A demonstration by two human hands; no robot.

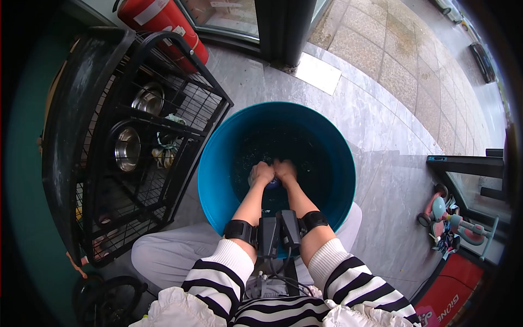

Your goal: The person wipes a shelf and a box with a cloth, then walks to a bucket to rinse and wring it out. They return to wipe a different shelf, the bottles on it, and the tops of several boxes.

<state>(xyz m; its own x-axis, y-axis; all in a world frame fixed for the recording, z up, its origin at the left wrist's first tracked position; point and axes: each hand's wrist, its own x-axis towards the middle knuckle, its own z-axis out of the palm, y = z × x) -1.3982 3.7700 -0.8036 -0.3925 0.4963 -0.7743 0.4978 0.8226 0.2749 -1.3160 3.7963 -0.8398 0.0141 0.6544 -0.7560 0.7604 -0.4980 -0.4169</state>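
Observation:
A large blue tub point(211, 180) stands on the floor between the person's knees, with dark water point(278, 136) inside. Both hands are low in the tub, close together at the water. My left hand point(262, 173) has its fingers curled at a small bluish-purple item point(272, 184), which shows only partly between the hands. Right beside it, my right hand point(284, 170) is blurred and also curled near that item. What the fingers hold is mostly hidden.
A black wire cage rack point(188, 109) with metal bowls point(127, 149) stands left. Behind it is a red fire extinguisher point(163, 30). A small tricycle point(463, 226) and a red box point(449, 289) are at the right, beside an open glass door point(474, 191).

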